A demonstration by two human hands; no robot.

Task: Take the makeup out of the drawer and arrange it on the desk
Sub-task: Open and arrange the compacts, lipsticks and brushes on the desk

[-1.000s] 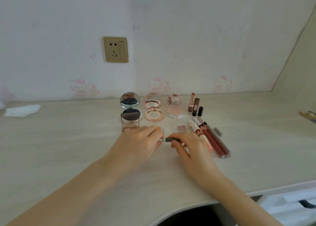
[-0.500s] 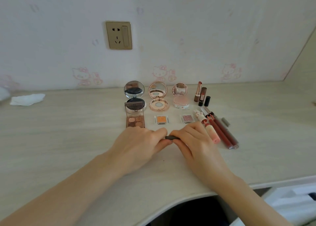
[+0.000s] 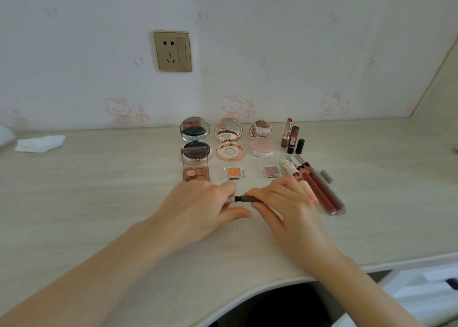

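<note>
Two hands meet over the desk: the left hand pinches the pale end of a slim dark pencil, the right hand curls round its other end; the pencil spans both sets of fingertips, with eyeshadow pans just beyond them.

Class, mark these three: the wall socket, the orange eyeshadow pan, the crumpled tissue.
wall socket (image 3: 172,51), head view, plate centre.
orange eyeshadow pan (image 3: 234,172), head view, powder centre.
tissue (image 3: 39,143), head view, middle.
</note>
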